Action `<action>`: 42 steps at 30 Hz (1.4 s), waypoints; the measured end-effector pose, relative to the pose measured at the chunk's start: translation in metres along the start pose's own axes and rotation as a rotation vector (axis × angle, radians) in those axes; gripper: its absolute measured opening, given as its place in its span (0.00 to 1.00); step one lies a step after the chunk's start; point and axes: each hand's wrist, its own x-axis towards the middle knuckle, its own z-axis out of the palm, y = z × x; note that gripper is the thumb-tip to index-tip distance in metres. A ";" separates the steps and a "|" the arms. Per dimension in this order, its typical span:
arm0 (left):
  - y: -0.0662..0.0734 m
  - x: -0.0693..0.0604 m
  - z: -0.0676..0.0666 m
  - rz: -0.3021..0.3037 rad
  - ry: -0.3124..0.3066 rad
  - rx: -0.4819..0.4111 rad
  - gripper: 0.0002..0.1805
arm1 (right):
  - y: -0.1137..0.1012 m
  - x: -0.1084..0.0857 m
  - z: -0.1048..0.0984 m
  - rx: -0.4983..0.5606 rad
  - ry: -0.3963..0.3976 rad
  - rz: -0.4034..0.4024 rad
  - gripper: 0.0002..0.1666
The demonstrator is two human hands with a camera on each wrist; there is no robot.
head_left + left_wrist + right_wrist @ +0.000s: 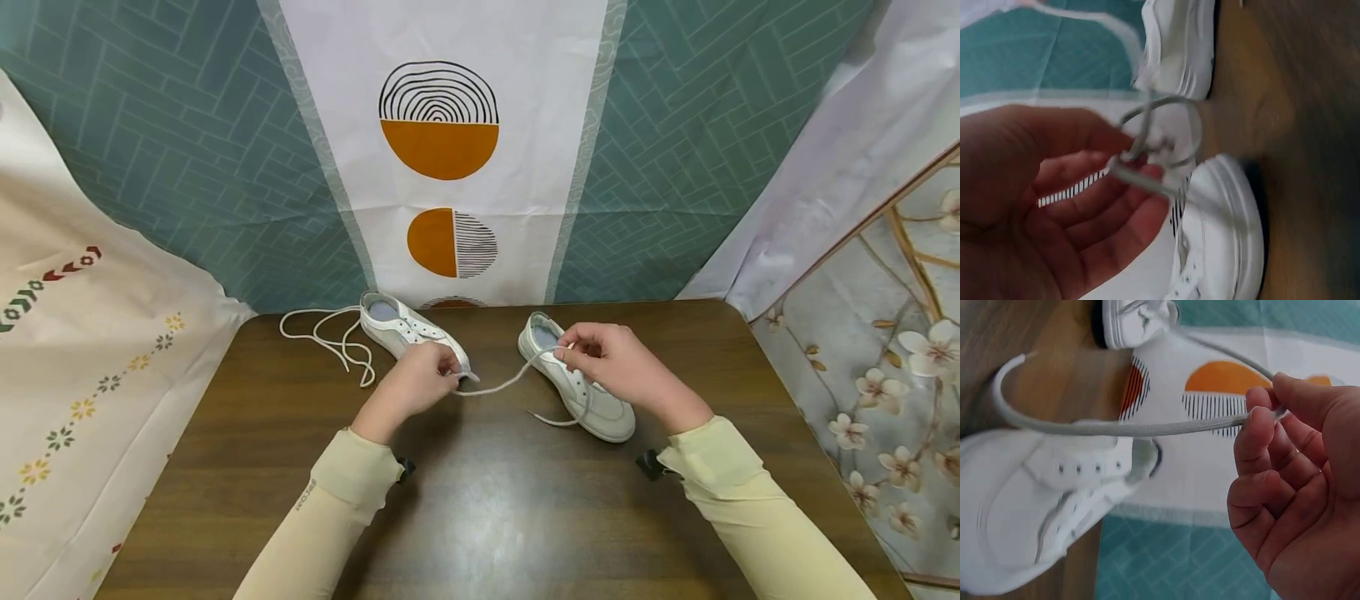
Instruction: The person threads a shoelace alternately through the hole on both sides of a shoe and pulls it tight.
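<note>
A loose pale shoelace (501, 387) runs between the two hands. My left hand (422, 379) pinches it between thumb and fingers near the toe of the left shoe (401, 329); in the left wrist view the lace (1194, 128) forms a small, blurred loop by the fingertips. Above the right shoe (611, 414), my right hand (611, 358) holds the lace between thumb and index finger. From there a tail of the shoelace (1129, 430) hangs down, curving to its tip. Bare eyelets show on the right shoe (1079, 467). Both shoes are white and stand on the table.
Another white lace (322, 335) lies in loops on the brown table (300, 483), left of the left shoe. A patterned cloth (450, 250) hangs right behind the table's back edge, and floral cloths flank both sides.
</note>
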 end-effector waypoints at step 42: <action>-0.035 -0.010 -0.015 -0.373 0.162 0.229 0.08 | 0.021 -0.005 -0.028 -0.175 -0.009 0.051 0.06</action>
